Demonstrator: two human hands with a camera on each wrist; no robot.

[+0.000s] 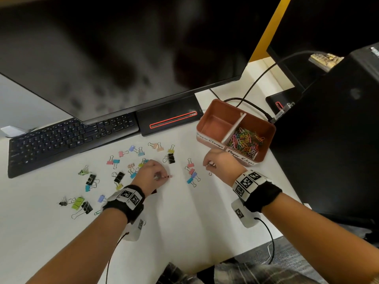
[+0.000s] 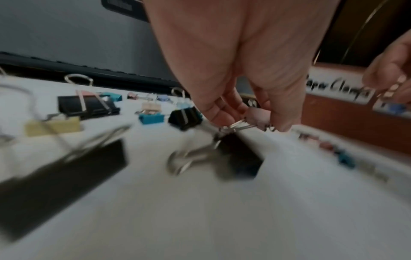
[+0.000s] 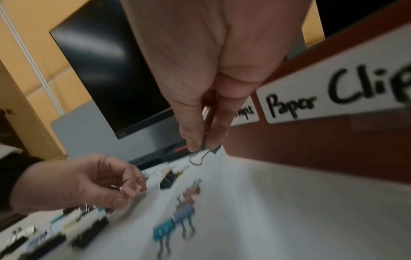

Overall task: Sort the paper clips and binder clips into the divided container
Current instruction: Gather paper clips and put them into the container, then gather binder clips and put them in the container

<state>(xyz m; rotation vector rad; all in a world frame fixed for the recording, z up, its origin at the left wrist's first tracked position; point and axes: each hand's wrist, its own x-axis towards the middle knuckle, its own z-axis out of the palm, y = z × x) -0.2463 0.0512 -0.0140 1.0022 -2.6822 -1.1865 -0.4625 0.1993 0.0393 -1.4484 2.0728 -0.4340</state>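
My left hand (image 1: 164, 177) (image 2: 251, 123) pinches a small pink binder clip (image 1: 169, 176) (image 2: 258, 116) just above the white desk, amid several scattered coloured and black binder clips (image 1: 119, 177). My right hand (image 1: 208, 166) (image 3: 201, 146) pinches a binder clip by its wire handle. The handle's loop (image 1: 210, 173) (image 3: 196, 159) hangs below the fingers and the clip's body is hidden. This hand hovers beside the front wall of the brown divided container (image 1: 272, 128). The container's right compartment holds coloured paper clips (image 1: 245, 143); the left one (image 1: 215, 124) looks bare.
A black keyboard (image 1: 67, 138) and a monitor (image 1: 123, 58) with its base (image 1: 170, 119) stand behind the clips. A black computer case (image 1: 328, 140) and cables (image 1: 252, 85) flank the container. A green paper clip (image 1: 97, 212) lies near my left wrist.
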